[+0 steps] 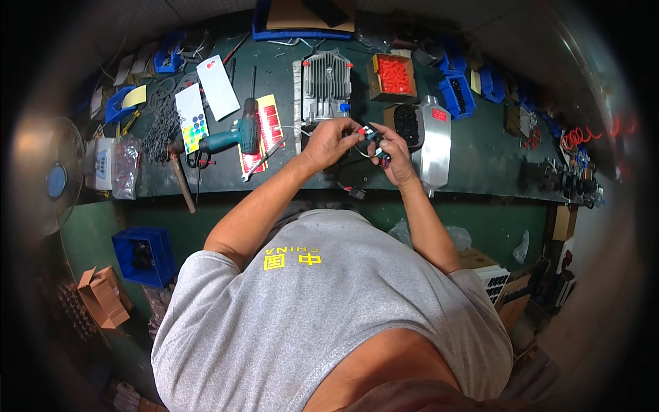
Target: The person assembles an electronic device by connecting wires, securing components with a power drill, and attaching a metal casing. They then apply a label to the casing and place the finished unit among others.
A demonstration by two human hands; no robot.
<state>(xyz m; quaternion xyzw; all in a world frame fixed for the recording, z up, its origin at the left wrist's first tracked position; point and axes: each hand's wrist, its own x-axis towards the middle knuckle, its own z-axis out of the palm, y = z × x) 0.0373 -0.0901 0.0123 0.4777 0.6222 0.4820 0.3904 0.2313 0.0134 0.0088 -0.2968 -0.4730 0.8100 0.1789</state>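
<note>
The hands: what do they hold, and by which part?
Left hand and right hand pinch small wired plugs; which part each grips is too small to tell.

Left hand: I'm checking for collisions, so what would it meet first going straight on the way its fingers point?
The left hand points rightward, so beyond the small wired connectors at its fingertips it would probably meet the right hand first; depth is hard to judge.
</note>
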